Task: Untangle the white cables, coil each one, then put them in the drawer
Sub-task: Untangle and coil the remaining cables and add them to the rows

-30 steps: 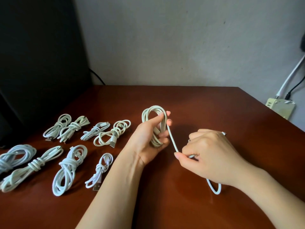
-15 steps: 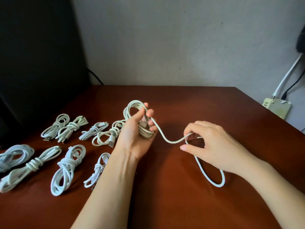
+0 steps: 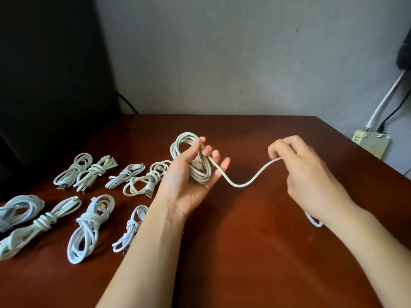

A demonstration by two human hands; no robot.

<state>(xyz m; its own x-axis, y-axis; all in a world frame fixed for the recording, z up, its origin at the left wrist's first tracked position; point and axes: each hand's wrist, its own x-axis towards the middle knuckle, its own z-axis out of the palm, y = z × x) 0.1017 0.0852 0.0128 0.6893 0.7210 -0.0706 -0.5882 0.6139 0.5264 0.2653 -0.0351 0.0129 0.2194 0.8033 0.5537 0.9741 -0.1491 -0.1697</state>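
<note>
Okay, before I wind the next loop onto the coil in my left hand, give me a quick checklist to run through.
1. Hold on the coil: ok, the left hand pins the loops with its thumb.
2. Grip on the free strand: ok, the right hand pinches it.
3. Strand between the hands knot-free: ok, one smooth sagging curve.
4. State of the tail past the right hand: cannot tell, only a loop shows by the wrist.
5. Strand apart from the finished bundles: ok, they lie on the table left of the arm.
6. Drawer ready: cannot tell, not in view.

cable [image 3: 251, 183]: partly hidden behind right hand [image 3: 311, 174] | leftmost coil [image 3: 20, 210]: edge-cropped
</note>
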